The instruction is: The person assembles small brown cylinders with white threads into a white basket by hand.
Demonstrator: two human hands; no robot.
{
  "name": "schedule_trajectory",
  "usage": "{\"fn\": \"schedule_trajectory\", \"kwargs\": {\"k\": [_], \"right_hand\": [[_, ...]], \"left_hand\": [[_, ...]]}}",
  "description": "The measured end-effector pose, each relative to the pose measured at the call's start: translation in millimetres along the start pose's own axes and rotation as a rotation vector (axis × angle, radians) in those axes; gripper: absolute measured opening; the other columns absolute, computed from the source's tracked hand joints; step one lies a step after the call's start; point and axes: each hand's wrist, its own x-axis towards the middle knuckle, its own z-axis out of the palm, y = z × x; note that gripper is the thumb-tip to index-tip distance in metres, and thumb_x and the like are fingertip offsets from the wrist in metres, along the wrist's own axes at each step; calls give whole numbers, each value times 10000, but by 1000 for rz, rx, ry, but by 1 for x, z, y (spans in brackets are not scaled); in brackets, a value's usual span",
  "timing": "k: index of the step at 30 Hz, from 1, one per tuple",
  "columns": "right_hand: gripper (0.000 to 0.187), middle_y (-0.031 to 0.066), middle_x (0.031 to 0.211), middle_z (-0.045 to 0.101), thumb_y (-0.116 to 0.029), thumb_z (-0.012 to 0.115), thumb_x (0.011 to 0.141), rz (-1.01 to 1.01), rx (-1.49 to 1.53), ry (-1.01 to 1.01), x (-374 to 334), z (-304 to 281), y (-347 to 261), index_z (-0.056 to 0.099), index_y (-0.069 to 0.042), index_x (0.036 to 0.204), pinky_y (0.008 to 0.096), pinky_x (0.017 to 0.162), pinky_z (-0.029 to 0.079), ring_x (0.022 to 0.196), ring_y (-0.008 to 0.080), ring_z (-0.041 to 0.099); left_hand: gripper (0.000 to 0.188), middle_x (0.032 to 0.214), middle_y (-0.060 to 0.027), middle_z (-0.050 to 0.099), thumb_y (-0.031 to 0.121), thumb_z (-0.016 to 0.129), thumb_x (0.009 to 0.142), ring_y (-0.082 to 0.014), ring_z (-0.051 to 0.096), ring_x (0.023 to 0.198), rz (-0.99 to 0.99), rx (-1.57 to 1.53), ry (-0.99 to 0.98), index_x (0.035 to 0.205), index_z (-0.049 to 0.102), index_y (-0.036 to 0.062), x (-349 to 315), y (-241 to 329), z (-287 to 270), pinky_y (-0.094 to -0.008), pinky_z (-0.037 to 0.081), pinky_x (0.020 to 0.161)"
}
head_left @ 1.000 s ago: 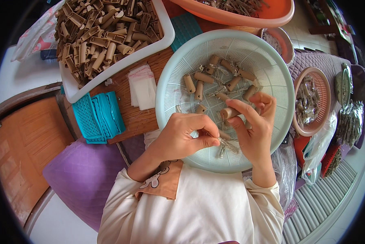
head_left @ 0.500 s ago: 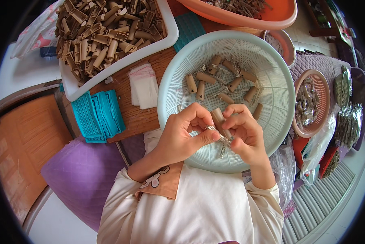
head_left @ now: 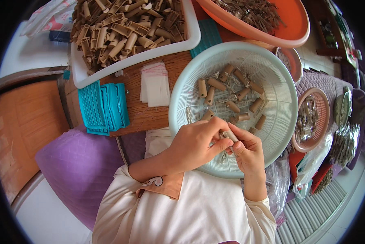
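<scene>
My fingers of both hands are pinched together around 1 small tan tube, held over the near rim of the pale green basket. My left hand closes on it from the left, my right hand from the right, thumbs meeting on top. The tube's long axis runs slanted, its upper end toward my left hand and its lower end toward my right; a thin silvery wire piece hangs below it. More tan tubes lie scattered in the basket, pointing every way. Left of the basket on the wooden bench lie small clear bags and teal trays. Beyond them is a white tub piled with tubes.
</scene>
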Motion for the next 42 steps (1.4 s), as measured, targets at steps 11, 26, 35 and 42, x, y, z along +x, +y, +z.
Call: {"fn": "schedule_trajectory", "kwargs": {"k": [11,26,35,42], "right_hand": [[476,135,1015,567,-133,639,774,-529,-320,410,-38,-69,-37,449,93,1146,180,604,437,740,100,539],[437,93,932,561,-144,602,807,-625,-342,516,-35,-94,-35,449,75,1153,135,484,359,575,54,446],[412,103,933,560,-152,611,804,-627,-413,470,-29,-89,-32,479,74,1121,156,508,358,606,55,439],[386,114,972,558,-152,602,811,-593,-423,472,-29,-89,-31,491,62,1112,175,559,395,679,70,483]], "left_hand": [[143,881,-76,585,70,605,741,-259,526,804,-76,743,699,883,593,55,-10,-92,-70,-343,430,712],[187,903,-66,564,52,646,663,-281,548,830,-192,778,694,840,588,68,-5,-128,-71,-375,422,736],[316,923,-97,555,43,649,668,-310,540,790,-326,613,723,973,571,70,2,-127,-74,-379,442,708],[87,916,-81,561,90,637,689,-290,523,779,-123,920,727,760,612,45,-3,-135,-67,-354,432,718]]}}
